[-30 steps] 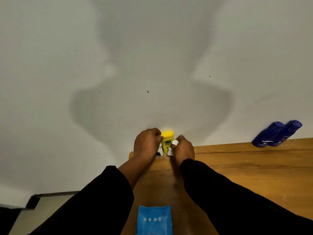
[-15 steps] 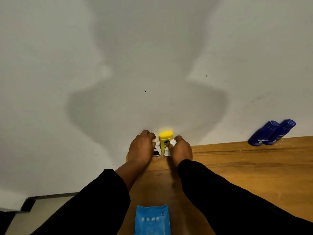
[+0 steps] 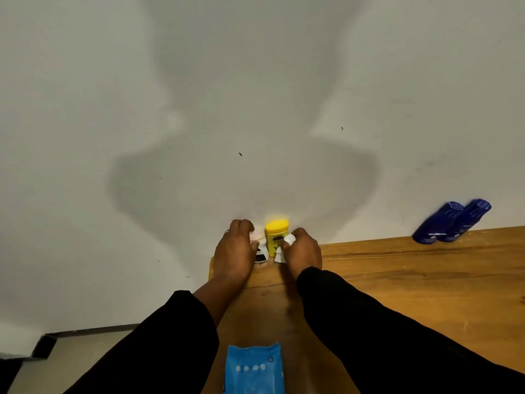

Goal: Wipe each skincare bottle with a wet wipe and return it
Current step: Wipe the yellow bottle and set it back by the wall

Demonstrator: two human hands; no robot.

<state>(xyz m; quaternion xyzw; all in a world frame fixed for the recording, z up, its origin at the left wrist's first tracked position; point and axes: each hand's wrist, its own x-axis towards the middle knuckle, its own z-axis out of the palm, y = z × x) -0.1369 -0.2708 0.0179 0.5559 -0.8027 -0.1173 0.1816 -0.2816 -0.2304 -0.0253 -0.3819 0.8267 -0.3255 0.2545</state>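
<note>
A yellow bottle [image 3: 276,234] stands upright at the far left corner of the wooden table [image 3: 412,280], against the wall. Just left of it stands a small white bottle with a pale pink cap [image 3: 258,243]; my left hand [image 3: 235,251] is wrapped around that one and hides most of it. My right hand [image 3: 302,250] is closed on a crumpled white wet wipe [image 3: 284,248], which presses against the right side of the yellow bottle. Two dark blue bottles [image 3: 451,221] stand together at the far right by the wall.
A blue pack of wet wipes [image 3: 254,368] lies at the near table edge between my forearms. The white wall rises straight behind the bottles. The table's left edge runs just left of my left hand; floor lies below there.
My left hand has shifted off the yellow bottle onto the pink-capped one beside it. My right hand stays beside the yellow bottle with the wipe.
</note>
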